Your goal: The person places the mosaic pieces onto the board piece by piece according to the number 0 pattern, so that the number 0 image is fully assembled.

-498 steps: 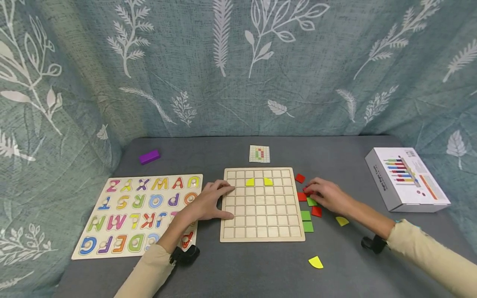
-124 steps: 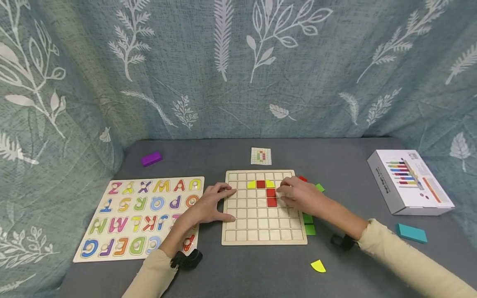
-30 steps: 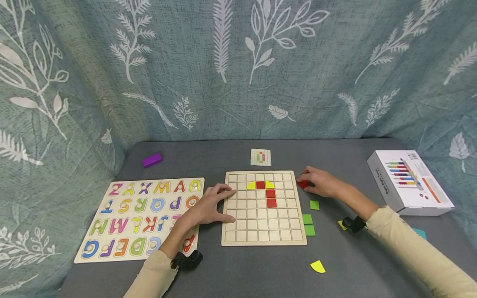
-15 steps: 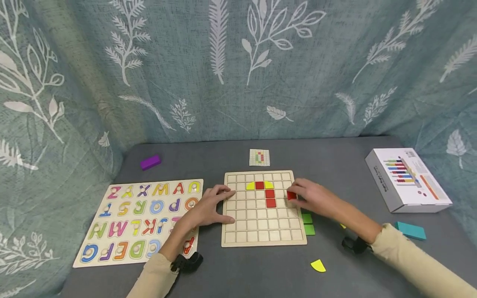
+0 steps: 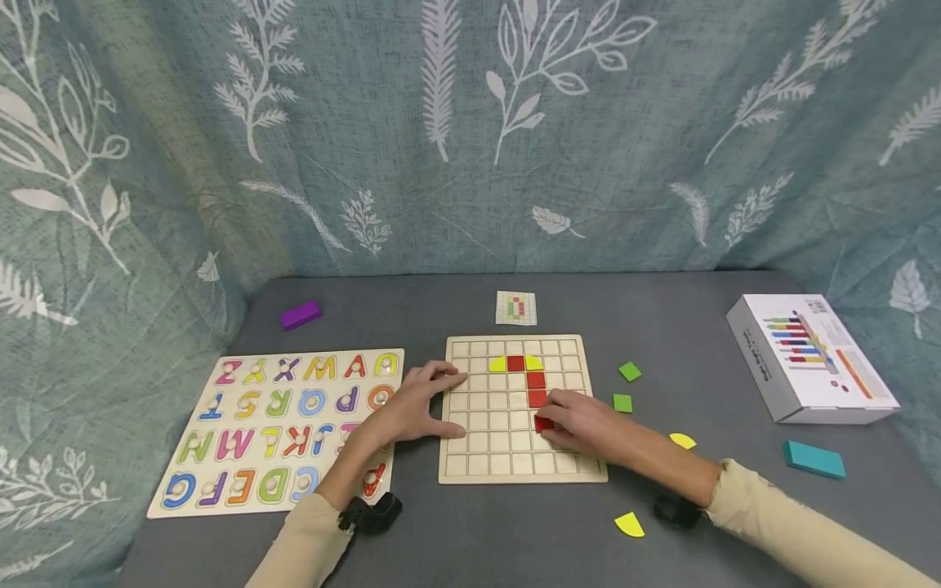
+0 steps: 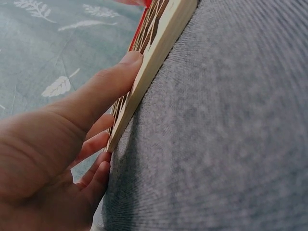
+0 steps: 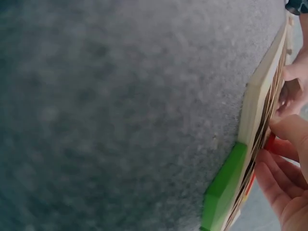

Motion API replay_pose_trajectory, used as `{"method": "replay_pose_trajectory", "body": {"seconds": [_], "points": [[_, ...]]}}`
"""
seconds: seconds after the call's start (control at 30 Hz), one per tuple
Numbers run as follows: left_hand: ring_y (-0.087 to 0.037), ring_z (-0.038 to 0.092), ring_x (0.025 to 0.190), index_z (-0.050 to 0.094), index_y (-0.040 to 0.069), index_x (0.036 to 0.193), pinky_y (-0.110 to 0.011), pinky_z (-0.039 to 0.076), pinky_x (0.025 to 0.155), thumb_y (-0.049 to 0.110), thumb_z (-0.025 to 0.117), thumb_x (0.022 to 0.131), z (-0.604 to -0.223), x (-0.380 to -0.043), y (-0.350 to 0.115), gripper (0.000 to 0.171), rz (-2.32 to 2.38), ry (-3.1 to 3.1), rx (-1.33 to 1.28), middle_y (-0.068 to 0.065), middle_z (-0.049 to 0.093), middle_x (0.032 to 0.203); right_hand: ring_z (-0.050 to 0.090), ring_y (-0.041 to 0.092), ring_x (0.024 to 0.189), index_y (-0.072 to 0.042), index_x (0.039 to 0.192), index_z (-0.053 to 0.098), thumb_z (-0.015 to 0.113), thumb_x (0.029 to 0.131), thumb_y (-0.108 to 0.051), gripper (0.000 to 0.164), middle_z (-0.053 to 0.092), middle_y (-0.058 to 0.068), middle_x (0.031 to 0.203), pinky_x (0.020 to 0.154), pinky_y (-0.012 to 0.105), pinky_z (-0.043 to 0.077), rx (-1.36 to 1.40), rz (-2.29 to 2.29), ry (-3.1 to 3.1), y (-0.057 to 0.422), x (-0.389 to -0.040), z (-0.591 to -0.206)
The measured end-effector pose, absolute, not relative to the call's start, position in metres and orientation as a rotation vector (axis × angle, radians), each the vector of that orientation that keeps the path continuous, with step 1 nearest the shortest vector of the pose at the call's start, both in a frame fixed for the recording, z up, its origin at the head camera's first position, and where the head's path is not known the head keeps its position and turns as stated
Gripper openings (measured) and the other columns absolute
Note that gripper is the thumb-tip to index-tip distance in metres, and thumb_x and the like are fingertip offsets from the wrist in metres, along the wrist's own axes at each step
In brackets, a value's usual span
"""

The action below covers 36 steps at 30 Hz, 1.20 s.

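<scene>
A wooden grid board [image 5: 474,465] lies before me. On it sit two yellow quarter-circle tiles with a red square tile [image 5: 515,363] between them, and two more red squares run down below the right yellow one. My right hand [image 5: 588,420] pinches another red square tile [image 5: 542,424] between thumb and fingers, at the cell just below that column. In the right wrist view this held tile [image 7: 270,141] shows at the board's surface, partly covered by fingers. My left hand [image 5: 417,404] rests spread along the board's left edge; its thumb [image 6: 108,82] lies on the rim.
Right of the board lie green square tiles [image 5: 622,403] and yellow quarter circles [image 5: 629,525]. A pattern card [image 5: 516,308] lies behind it. Left is an alphabet peg puzzle [image 5: 253,457], with a purple block [image 5: 301,315] beyond. A white box [image 5: 816,359] and teal block [image 5: 814,461] are at right.
Since the oldest frame, three red squares have joined the yellow tiles on the board. Within the last second my right hand has carried another red tile from the board's right side onto the grid.
</scene>
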<state>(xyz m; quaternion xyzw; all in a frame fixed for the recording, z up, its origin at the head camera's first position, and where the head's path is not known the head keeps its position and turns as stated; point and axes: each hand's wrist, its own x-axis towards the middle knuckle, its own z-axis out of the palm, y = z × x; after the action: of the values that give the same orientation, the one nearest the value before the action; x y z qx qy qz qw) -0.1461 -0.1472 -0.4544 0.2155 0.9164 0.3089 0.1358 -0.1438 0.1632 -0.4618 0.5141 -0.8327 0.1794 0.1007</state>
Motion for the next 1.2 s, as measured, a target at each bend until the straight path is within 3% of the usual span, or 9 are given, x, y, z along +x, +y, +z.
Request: {"method": "replay_pose_trajectory", "body": {"seconds": [0.4, 0.97, 1.1, 1.2], "points": [[-0.031, 0.037, 0.127, 0.047, 0.016, 0.146, -0.054, 0.037, 0.102, 0.040, 0.081, 0.077, -0.456, -0.147, -0.147, 0.080, 0.893, 2.666, 0.644, -0.009, 0.041, 0.145, 0.061, 0.010, 0.076, -0.007, 0.092, 0.074, 0.076, 0.082, -0.009, 0.011, 0.063, 0.001, 0.088, 0.068, 0.020, 0.051, 1.427, 0.531, -2.499, 0.156, -0.142, -0.456], [-0.032, 0.036, 0.129, 0.046, 0.017, 0.146, -0.055, 0.037, 0.103, 0.042, 0.081, 0.077, -0.457, -0.146, -0.148, 0.081, 0.868, 2.666, 0.639, -0.009, 0.040, 0.145, 0.053, 0.007, 0.070, -0.011, 0.086, 0.071, 0.075, 0.084, -0.011, 0.004, 0.060, -0.002, 0.082, 0.065, 0.019, 0.047, 1.410, 0.601, -2.690, 0.153, -0.145, -0.450], [-0.031, 0.036, 0.129, 0.045, 0.018, 0.147, -0.054, 0.037, 0.103, 0.041, 0.080, 0.077, -0.457, -0.147, -0.147, 0.081, 0.867, 2.665, 0.630, -0.009, 0.039, 0.146, 0.057, 0.012, 0.077, -0.007, 0.093, 0.075, 0.074, 0.084, -0.007, 0.009, 0.062, 0.002, 0.089, 0.067, 0.020, 0.049, 1.439, 0.473, -2.673, 0.154, -0.139, -0.448], [-0.032, 0.035, 0.129, 0.045, 0.017, 0.147, -0.053, 0.037, 0.103, 0.042, 0.080, 0.078, -0.457, -0.147, -0.148, 0.081, 0.869, 2.658, 0.629, -0.009, 0.039, 0.147, 0.061, 0.015, 0.090, -0.007, 0.106, 0.073, 0.075, 0.083, -0.008, 0.023, 0.065, 0.003, 0.101, 0.073, 0.024, 0.053, 1.464, 0.404, -2.665, 0.164, -0.130, -0.445]]}}
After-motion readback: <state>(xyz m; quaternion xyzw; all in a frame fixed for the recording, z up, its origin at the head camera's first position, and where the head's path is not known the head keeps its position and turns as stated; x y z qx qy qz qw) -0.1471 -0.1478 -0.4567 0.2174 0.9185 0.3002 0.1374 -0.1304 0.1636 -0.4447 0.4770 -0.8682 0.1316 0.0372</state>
